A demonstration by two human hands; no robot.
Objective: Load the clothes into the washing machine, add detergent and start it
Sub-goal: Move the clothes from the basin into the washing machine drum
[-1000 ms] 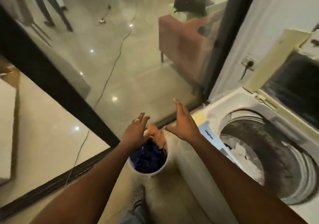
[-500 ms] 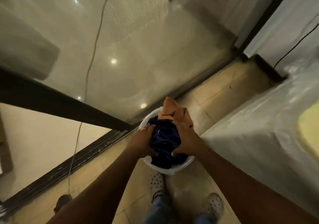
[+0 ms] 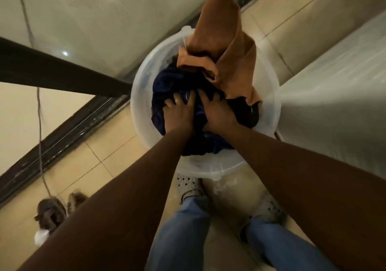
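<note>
A translucent white bucket [image 3: 142,112] stands on the tiled floor in front of my feet, filled with clothes. Dark navy clothes [image 3: 165,87] fill most of it, and an orange-brown garment [image 3: 221,32] drapes over its far rim. My left hand [image 3: 179,114] and my right hand [image 3: 217,112] are side by side inside the bucket, fingers dug into the navy clothes. The white side of the washing machine [image 3: 334,95] rises just right of the bucket; its top and drum are out of view.
A glass sliding door with a dark frame [image 3: 52,70] and floor track [image 3: 62,137] runs along the left. A thin cable [image 3: 39,124] trails across the floor there. A pair of brown shoes [image 3: 54,210] lies at lower left. My feet in white clogs stand below the bucket.
My head has tipped down and closer, so the washing machine's drum left the view. Both hands went from hovering above the bucket to pressing into the navy clothes.
</note>
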